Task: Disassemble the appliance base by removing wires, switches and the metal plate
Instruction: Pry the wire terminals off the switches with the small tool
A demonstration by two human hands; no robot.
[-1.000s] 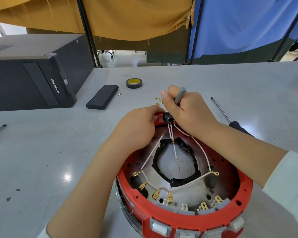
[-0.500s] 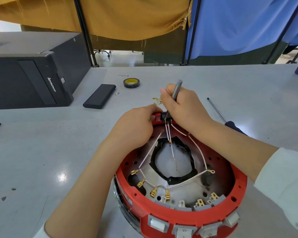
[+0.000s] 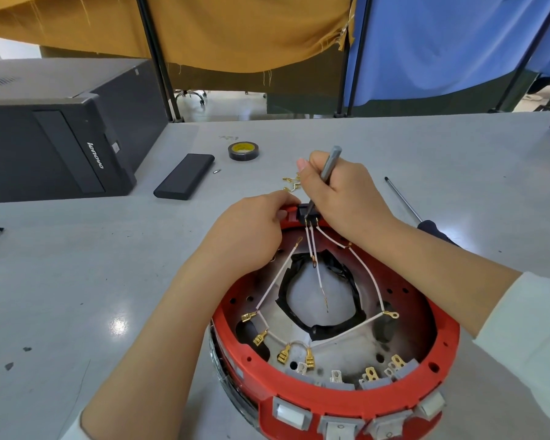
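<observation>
Nearest edge: red appliance base (image 3: 346, 404) lies upturned on the grey table (image 3: 77, 281), open side up so the wiring can be reached. Four rocker switches (image 3: 338, 428) counted along the near outer wall; their terminal backs show just inside the rim. Inside, a metal plate (image 3: 340, 347) forms the floor, with a black-edged central opening. White wires (image 3: 367, 281) run from the far connector across the plate; most brass spade ends lie loose, so judged already unplugged from the switches. At least seven loose ends visible; exact count uncertain. Far rim: a black connector block (image 3: 307, 211) sits in the wall, three wires leaving it. Left hand (image 3: 251, 230) rests on the rim beside the block, fingers curled against it, apparently to steady the base; whether this grip actually closes on anything cannot be told. Right hand (image 3: 340, 192) closes its grip round a slim grey tool (image 3: 329, 163), tip down on the block, presumably to pry or release it. Step in hand, by judgement: freeing the block and its wires; switches and plate remain fitted. Beyond: small pile of removed brass terminals (image 3: 291, 183), one screwdriver (image 3: 404, 201) to the right, one tape roll (image 3: 244, 150), one flat black case (image 3: 185, 176), one computer tower (image 3: 61, 134) at left.
</observation>
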